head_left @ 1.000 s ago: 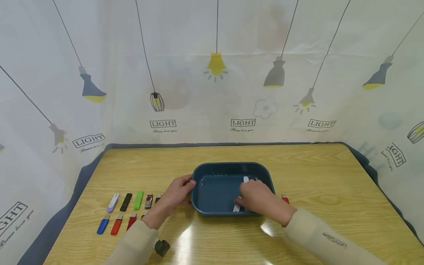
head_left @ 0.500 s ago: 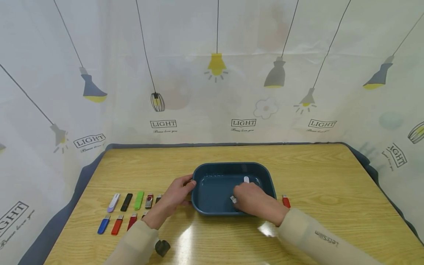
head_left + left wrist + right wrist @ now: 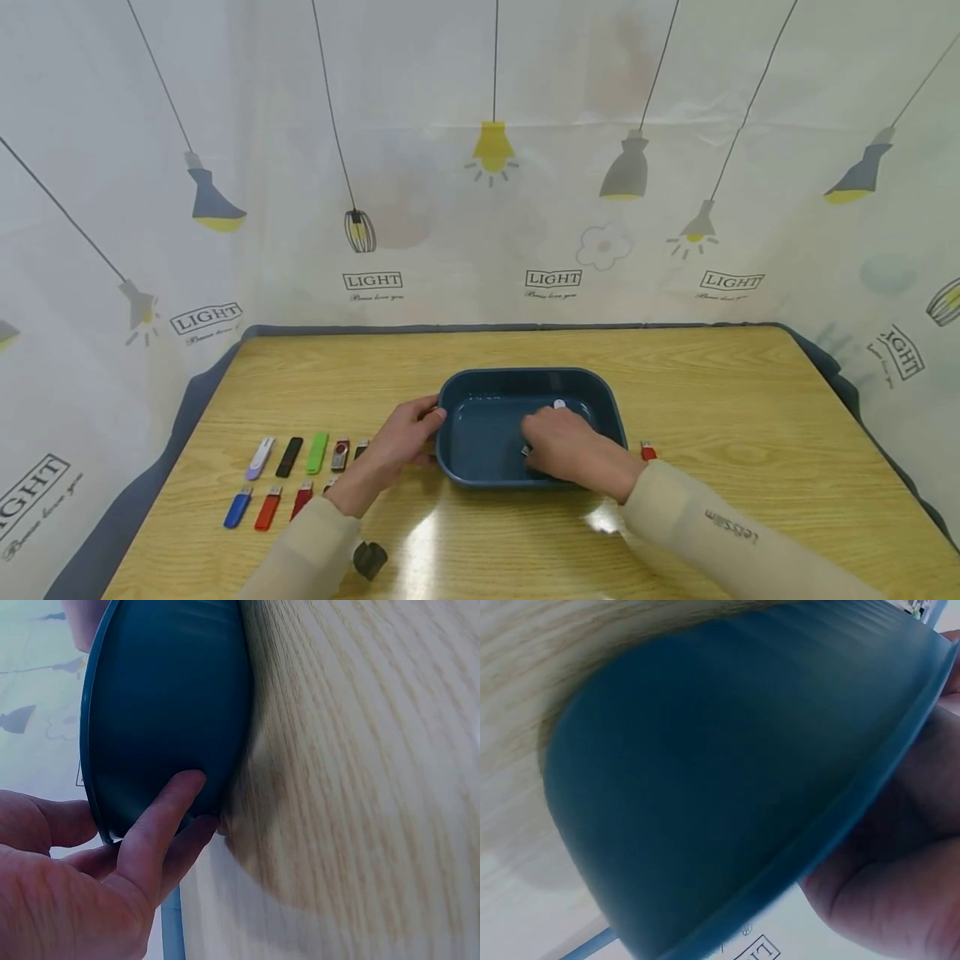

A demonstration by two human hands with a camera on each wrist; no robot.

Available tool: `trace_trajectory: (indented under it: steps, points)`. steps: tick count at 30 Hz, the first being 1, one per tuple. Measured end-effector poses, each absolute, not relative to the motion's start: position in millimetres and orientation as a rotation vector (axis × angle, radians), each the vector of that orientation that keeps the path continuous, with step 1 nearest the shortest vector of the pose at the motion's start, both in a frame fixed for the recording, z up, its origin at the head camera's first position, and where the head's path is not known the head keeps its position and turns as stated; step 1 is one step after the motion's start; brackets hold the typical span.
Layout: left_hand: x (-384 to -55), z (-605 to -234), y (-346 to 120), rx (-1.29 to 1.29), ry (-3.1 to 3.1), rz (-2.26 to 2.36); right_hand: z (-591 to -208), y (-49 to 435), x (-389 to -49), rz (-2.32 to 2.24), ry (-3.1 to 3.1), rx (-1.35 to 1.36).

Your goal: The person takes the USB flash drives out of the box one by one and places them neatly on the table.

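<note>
A dark blue rectangular tray [image 3: 480, 433] stands mid-table in the head view. My left hand [image 3: 401, 435] grips its left end; in the left wrist view the thumb is at the rim and the fingers [image 3: 154, 832] lie against the outer wall [image 3: 169, 697]. Inside the tray, my right hand [image 3: 566, 443] has curled fingers around a USB stick, whose silver plug [image 3: 527, 451] pokes out on the left; the rest is hidden. Just beyond that hand shows the white end of another USB stick [image 3: 559, 403]. In the right wrist view the tray wall [image 3: 697, 765] covers most of the hand's work.
Two rows of USB sticks lie left of the tray, among them a green one [image 3: 317, 452], a black one [image 3: 289, 457] and a blue one [image 3: 237, 507]. A red USB stick [image 3: 648, 451] lies right of the tray. Near the left sleeve is a small dark object [image 3: 370, 560].
My right hand has shifted left inside the tray and taken hold of a USB stick there. The left hand has kept its grip on the tray.
</note>
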State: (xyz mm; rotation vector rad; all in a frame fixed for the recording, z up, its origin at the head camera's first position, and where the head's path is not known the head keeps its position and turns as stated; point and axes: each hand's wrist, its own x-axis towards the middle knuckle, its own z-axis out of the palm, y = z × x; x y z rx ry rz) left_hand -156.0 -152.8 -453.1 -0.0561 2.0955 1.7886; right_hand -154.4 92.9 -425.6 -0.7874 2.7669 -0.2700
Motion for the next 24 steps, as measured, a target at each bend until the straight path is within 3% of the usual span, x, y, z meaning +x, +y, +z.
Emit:
trace_trajectory:
  steps: [13,24]
  points:
    - [-156.7,-453.0,-151.1,-0.054,2.092,1.785,-429.9,87.4,-155.4,-0.19,2.792,-0.911]
    - [-156.0,-453.0,-152.7,-0.052,2.087,1.803,-415.2,95.5,-158.0,-0.364,2.734,-0.741]
